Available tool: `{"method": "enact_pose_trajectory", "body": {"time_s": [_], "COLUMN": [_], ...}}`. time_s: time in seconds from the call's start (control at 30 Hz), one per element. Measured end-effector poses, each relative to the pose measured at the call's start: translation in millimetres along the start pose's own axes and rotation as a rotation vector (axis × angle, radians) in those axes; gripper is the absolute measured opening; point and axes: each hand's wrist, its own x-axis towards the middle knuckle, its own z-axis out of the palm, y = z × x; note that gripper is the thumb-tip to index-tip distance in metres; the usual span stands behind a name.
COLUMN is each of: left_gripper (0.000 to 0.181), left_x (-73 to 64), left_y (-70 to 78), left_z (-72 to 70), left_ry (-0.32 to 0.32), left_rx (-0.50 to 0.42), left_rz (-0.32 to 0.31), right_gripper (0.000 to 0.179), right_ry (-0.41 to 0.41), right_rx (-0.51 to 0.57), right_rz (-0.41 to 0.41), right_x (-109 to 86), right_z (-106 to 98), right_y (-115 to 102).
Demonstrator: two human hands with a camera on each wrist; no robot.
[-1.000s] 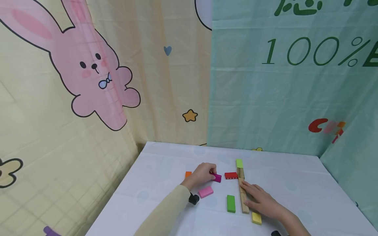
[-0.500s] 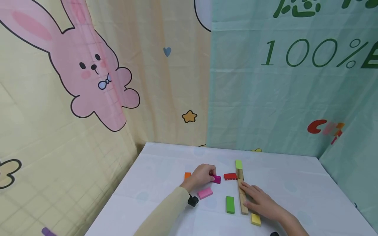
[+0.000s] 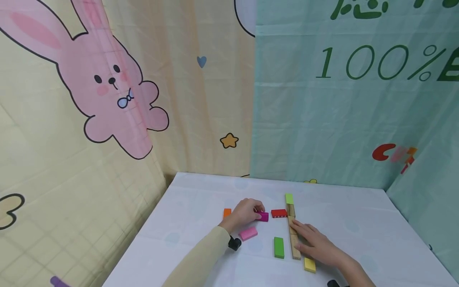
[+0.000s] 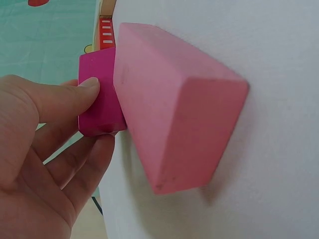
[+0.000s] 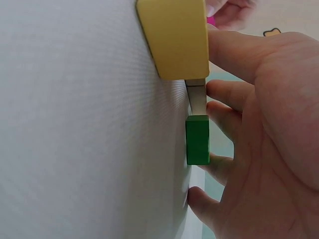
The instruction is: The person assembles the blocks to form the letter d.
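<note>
My left hand [image 3: 245, 213] pinches a magenta block [image 4: 102, 92] between thumb and fingers, at the table's middle. Just right of it, a small gap away, lies a red block [image 3: 279, 213] with pale marks along its side. The red block's right end meets a straight row of plain wooden blocks [image 3: 295, 249], capped at the far end by a light green block [image 3: 289, 198]. My right hand [image 3: 320, 245] lies along the row's right side, its fingertips touching the wood, fingers mostly extended. Beside its thumb is a yellow block [image 3: 310, 265], also large in the right wrist view.
A pink block [image 3: 248, 233] lies near my left wrist, looming large in the left wrist view. Left of the row is a green block [image 3: 278, 247]. An orange block [image 3: 227, 212] is partly hidden behind my left hand. Printed curtains hang behind the white table [image 3: 201, 191].
My left hand has shifted the magenta block very slightly right, narrowing its gap to the red block. My right hand stays in place on the row.
</note>
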Motion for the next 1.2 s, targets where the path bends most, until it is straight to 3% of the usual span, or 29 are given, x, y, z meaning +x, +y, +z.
{"method": "enact_pose_trajectory", "body": {"time_s": [0.63,1.2], "left_gripper": [0.024,0.038], "left_x": [-0.1,-1.9], "left_y": [2.4,6.9], "left_z": [3.0,10.2], "left_ry": [0.005,0.017], "left_rx": [-0.027,-0.094], "left_rz": [0.003,-0.039], "right_gripper": [0.077,0.076], "right_ry": [0.008,0.008], "right_rx": [0.001,-0.002], "right_rz": [-0.001,0.004], "right_x": [-1.4,0.3], "right_z": [-0.7,0.9], "right_y": [-2.9,1.1]}}
